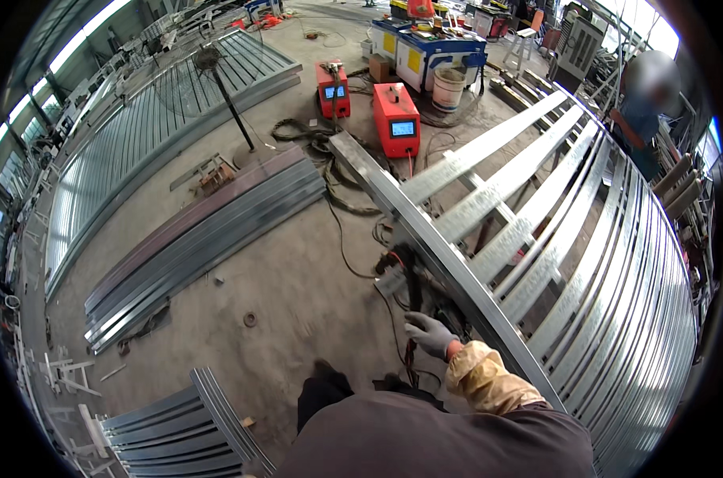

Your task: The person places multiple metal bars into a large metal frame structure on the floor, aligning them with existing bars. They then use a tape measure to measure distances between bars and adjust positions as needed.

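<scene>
"Item: hand?"
"Grey-gloved right hand; fingers curl, seemingly closed round one black, rod-shaped tool, located beside the long silver metal beam. Recommended: firm grip, trailing black cables kept slack."
"Unverified?"
"Tool's far end blurs into dark clutter; whether it touches the beam, I cannot tell. Left hand: unseen, state unknown."

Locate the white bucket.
In the head view, the white bucket stands upper right of centre, by the blue-and-white cabinet, right of the larger red machine.
</scene>
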A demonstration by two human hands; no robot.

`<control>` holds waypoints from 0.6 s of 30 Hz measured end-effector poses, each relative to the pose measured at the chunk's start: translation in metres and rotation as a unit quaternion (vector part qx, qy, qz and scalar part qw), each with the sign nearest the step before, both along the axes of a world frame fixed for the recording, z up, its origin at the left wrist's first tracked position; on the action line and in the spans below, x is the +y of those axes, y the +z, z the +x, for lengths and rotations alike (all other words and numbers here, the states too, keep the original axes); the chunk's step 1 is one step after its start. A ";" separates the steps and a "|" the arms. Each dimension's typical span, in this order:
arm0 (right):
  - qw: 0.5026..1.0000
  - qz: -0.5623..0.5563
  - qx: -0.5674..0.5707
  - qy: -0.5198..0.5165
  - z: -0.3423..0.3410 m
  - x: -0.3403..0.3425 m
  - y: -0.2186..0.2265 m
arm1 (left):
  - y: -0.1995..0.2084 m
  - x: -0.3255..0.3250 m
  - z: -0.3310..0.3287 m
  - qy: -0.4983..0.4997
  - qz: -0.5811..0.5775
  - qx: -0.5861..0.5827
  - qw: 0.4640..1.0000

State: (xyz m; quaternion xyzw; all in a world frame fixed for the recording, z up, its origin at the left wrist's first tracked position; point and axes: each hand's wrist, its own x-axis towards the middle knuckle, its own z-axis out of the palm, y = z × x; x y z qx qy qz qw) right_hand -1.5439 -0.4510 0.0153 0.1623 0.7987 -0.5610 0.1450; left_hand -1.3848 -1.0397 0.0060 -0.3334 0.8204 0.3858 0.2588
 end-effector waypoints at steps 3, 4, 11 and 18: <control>0.994 0.043 0.086 0.047 -0.126 -0.018 0.025 | -0.038 0.026 -0.090 -0.010 0.024 -0.013 1.000; 0.985 0.101 0.121 0.070 -0.163 -0.027 0.037 | -0.056 0.028 -0.121 -0.031 0.030 -0.019 0.999; 0.982 0.167 0.087 -0.029 -0.350 -0.066 0.046 | -0.105 -0.080 -0.385 -0.177 0.006 -0.031 0.984; 0.913 0.318 0.160 -0.200 -0.514 -0.028 0.028 | -0.081 -0.240 -0.802 -0.177 -0.071 0.210 0.959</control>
